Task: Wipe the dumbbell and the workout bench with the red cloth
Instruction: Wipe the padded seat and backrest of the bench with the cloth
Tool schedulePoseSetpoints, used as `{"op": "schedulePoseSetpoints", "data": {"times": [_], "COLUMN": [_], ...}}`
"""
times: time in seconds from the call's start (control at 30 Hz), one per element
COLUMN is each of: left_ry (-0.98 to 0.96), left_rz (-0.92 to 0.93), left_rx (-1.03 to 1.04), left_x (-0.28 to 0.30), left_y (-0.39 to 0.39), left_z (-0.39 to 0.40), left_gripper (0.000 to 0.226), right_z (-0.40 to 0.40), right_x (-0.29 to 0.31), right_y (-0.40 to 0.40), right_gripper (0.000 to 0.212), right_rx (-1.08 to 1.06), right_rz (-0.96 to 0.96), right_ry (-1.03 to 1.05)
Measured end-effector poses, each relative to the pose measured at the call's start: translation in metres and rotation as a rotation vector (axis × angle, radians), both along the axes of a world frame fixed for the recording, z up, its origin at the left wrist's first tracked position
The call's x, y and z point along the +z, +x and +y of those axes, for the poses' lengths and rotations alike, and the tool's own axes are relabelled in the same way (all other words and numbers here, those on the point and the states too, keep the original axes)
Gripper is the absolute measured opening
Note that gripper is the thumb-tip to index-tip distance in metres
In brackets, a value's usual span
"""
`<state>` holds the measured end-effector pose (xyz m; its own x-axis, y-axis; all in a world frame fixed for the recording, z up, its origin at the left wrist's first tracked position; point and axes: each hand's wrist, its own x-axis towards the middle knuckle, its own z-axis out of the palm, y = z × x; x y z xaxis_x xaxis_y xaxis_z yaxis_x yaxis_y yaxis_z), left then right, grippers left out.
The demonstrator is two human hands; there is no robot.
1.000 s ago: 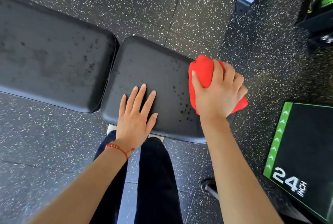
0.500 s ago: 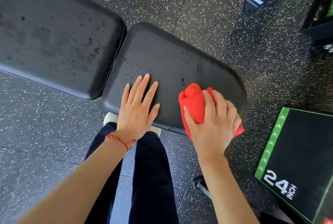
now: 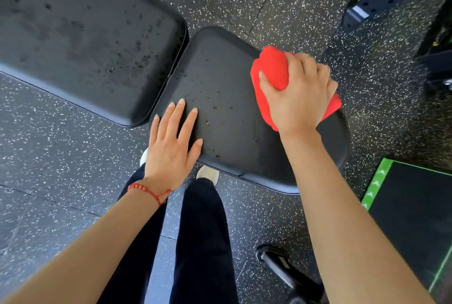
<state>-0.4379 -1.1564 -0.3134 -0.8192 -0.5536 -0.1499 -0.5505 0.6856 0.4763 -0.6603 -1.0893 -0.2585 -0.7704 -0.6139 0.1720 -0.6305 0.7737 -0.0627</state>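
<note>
Red cloth: bunched, pressed onto the far right part of the seat pad, overhanging its right edge a little.
Right hand: clenched over the cloth, fingers curled into the bundle, palm bearing down.
Left hand: flat and released, fingers spread on the near left corner of the seat pad, grasping nothing; it braces the body.
Seat pad: dark specks remain across the middle, between the two hands.
Back pad: just beside the seat pad across a narrow gap; heavier speckling, apparently unwiped.
Dumbbell: not in view.
Floor: speckled rubber; a green-edged box lies to the right.
Handling note: sweep in overlapping passes toward the left hand, keep even pressure, refold to a clean face, then shift the left hand to reach beneath it.
</note>
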Motion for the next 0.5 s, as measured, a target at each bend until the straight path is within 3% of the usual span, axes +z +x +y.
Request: {"op": "schedulePoseSetpoints", "data": {"times": [0.2,0.5], "left_ry": [-0.015,0.050], "left_rz": [0.022,0.149], "left_rx": [0.008,-0.062], "left_x": [-0.004,-0.007], "left_y": [0.000,0.012], "left_z": [0.003,-0.018], "left_gripper": [0.053,0.045], "right_z": [0.009,0.044], "right_x": [-0.003,-0.003], "right_y": [0.020,0.120], "right_gripper": [0.047,0.043], "right_rx": [0.019,0.131], "right_rz": [0.029,-0.060], "right_ry": [-0.002,0.076]}}
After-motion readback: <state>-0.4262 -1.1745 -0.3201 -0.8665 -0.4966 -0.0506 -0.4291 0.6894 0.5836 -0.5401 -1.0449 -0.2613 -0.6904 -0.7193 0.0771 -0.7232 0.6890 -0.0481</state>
